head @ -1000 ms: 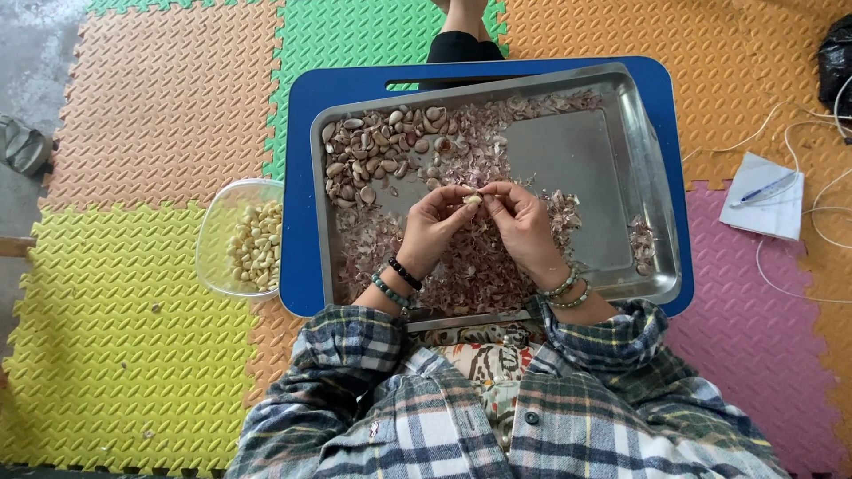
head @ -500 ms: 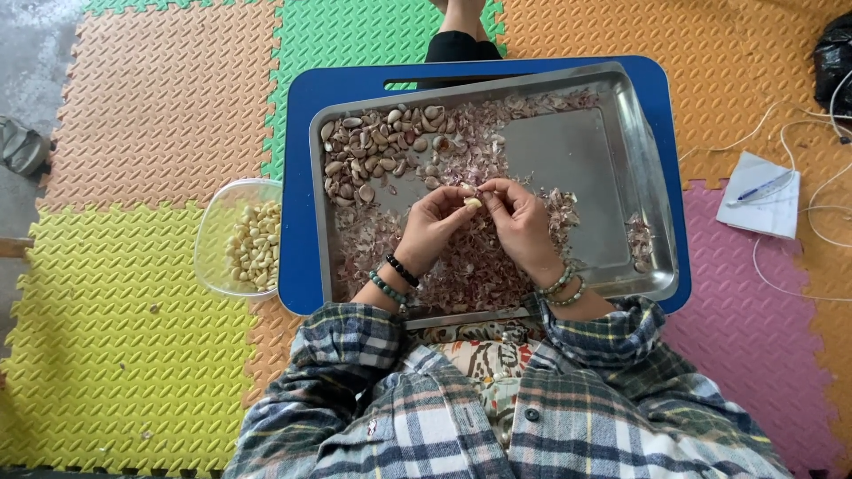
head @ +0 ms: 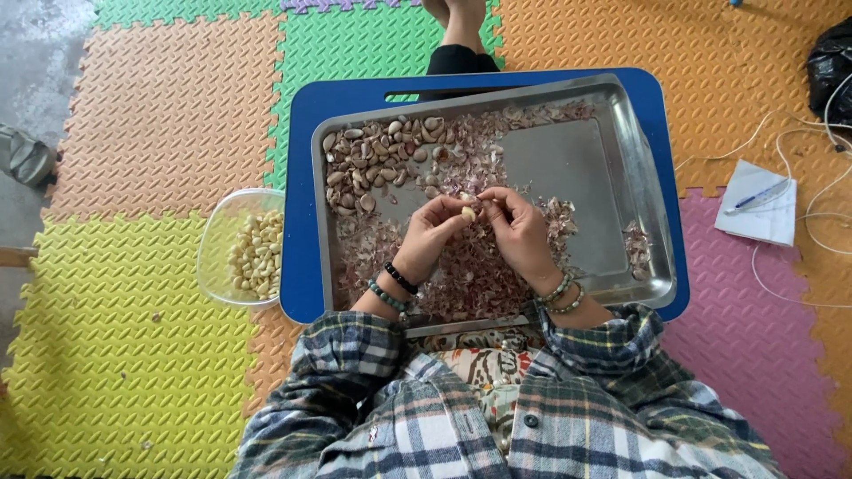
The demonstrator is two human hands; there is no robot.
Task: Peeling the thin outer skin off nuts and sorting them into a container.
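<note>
A pale peeled garlic clove [head: 468, 214] was pinched between the fingertips of the left hand [head: 432, 236] and the right hand [head: 517, 232], above the skin-strewn rectangular steel tray [head: 612, 151]. Unpeeled cloves [head: 373, 160] were heaped at the tray's far left corner, on a blue plastic board [head: 306, 115].

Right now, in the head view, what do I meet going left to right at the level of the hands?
Clear plastic bowl of peeled garlic cloves → left hand → pale peeled clove pinched between both hands → right hand → bare right part of the steel tray → white paper pad with a blue pen.
</note>
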